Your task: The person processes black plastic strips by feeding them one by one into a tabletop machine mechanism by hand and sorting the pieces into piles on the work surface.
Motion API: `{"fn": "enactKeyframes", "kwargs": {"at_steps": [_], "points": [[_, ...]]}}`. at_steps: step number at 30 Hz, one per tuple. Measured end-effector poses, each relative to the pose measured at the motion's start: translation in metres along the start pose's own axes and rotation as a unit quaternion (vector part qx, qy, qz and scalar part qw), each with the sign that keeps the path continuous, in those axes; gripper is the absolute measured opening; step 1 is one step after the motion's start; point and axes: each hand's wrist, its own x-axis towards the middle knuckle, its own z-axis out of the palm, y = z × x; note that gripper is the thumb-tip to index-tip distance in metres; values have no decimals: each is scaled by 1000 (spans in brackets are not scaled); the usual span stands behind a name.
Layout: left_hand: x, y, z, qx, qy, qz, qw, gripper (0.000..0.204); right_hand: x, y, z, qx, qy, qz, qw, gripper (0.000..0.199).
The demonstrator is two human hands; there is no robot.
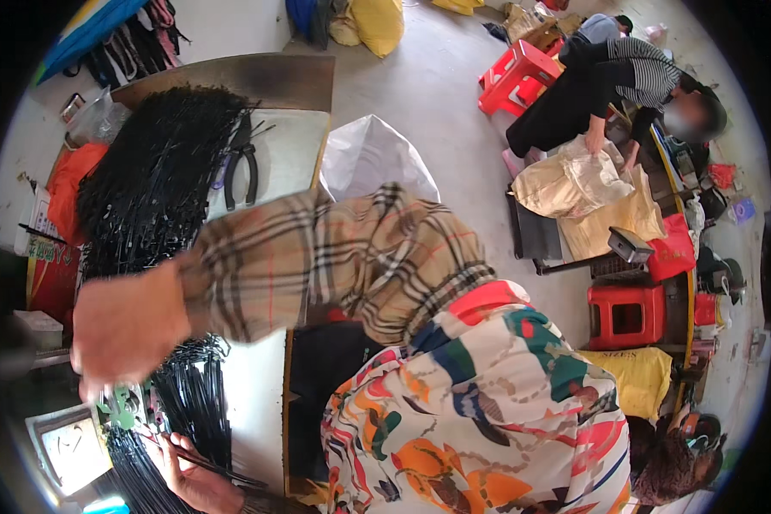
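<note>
My right hand (128, 330), in a plaid sleeve, reaches across the left side of the view. Motion smears its fingers, so whether it holds anything does not show. Below it, my left hand (199, 481) is closed around thin black strands (253, 481), which run out past its palm. Beside the hands sits a small green piece (125, 408), partly hidden, over a bundle of long black strands (199, 390). A large heap of similar black strands (158, 163) covers the far part of the worktable (295, 146). Black-handled pliers (250, 176) lie next to the heap.
A lit, pale panel (68, 450) stands at the lower left. Past the table is an open white sack (377, 158). At right, a person (617, 73) bends over a tan sack (570, 180), near red stools (522, 77) and a yellow bag (630, 381).
</note>
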Motion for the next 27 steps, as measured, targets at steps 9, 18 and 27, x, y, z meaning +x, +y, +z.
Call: {"fn": "enactKeyframes", "kwargs": {"at_steps": [9, 18, 27], "points": [[-5, 2, 19, -30, 49, -41, 998, 30, -25, -53, 93, 440, 58, 258, 858, 18], [-8, 3, 36, -66, 18, 40, 997, 14, -17, -83, 111, 576, -29, 460, 675, 15], [-6, -6, 25, -95, 29, 56, 993, 18, -8, -83, 122, 547, -2, 473, 691, 11]]}}
